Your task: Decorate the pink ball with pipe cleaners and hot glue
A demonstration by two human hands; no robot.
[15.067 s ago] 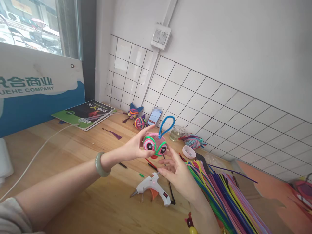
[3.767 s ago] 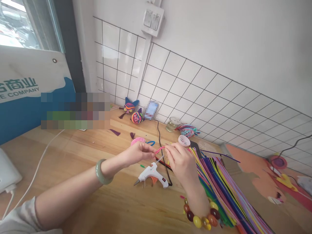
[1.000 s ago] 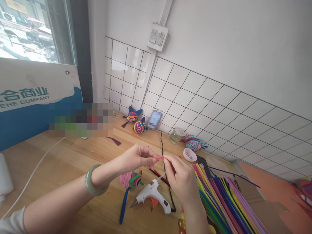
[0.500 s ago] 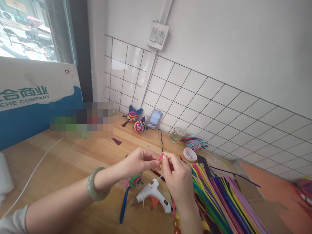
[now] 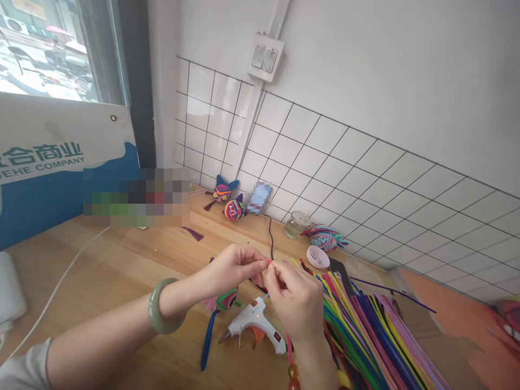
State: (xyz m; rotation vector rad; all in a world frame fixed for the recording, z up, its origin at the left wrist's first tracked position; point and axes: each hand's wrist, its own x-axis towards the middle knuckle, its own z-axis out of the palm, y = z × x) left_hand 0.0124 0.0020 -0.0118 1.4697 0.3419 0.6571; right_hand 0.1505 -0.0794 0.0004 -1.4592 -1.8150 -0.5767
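Observation:
Both hands meet above the table. My left hand (image 5: 244, 264), with a green bangle (image 5: 156, 307) at the wrist, pinches a small pink strip (image 5: 268, 262) between thumb and finger. My right hand (image 5: 294, 295) has its fingers closed on the strip's other end, and little of the strip shows between them. Below the hands lies a white glue gun (image 5: 260, 324) with a red light on. A pink and green piece (image 5: 221, 301) with a blue tassel (image 5: 208, 340) rests left of the gun, partly hidden by my left forearm.
Many coloured pipe cleaners (image 5: 377, 336) lie at the right. Behind them stand a pink bowl (image 5: 318, 257), a glass jar (image 5: 295, 225) and a striped fish-like piece (image 5: 325, 238). Two colourful ornaments (image 5: 234, 209) and a phone (image 5: 260, 197) are by the wall grid. A white cable (image 5: 60, 281) crosses the left.
My fingertips have come closer together, and less of the pink strip shows. My right hand has turned slightly and moved a little left at the fingertips. The view has shifted slightly.

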